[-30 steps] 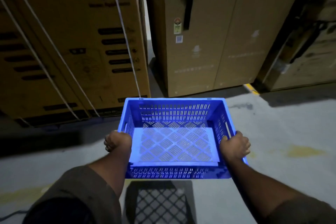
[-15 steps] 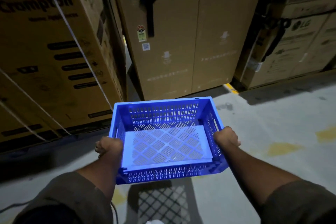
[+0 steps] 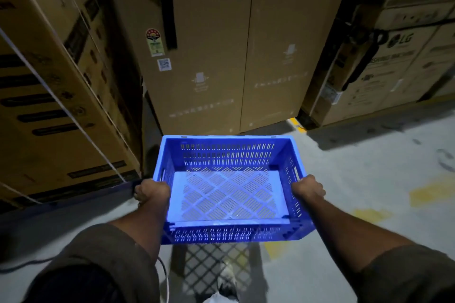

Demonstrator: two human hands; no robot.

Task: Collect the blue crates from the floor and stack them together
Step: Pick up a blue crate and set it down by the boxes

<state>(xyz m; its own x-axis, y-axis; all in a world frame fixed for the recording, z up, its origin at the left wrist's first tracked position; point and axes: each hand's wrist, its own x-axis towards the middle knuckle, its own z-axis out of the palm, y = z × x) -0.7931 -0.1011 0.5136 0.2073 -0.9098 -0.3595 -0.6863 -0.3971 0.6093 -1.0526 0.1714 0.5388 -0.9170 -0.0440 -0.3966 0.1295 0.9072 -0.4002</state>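
The blue crate (image 3: 230, 189) is held in the air above the floor (image 3: 369, 204), between both hands. The left hand (image 3: 151, 192) grasps its left rim at 9 o'clock, and the right hand (image 3: 307, 188) grasps its right rim at 3 o'clock. The crate's lattice shadow lies on the floor below, at 6 o'clock. At 2 to 4 o'clock the floor is open. Tall cardboard boxes (image 3: 221, 44) stand close behind at 12 o'clock, with more boxes at 10 o'clock.

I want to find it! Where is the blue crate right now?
In the head view the blue crate is centre frame, held off the floor between the left hand and right hand, before tall cardboard boxes.
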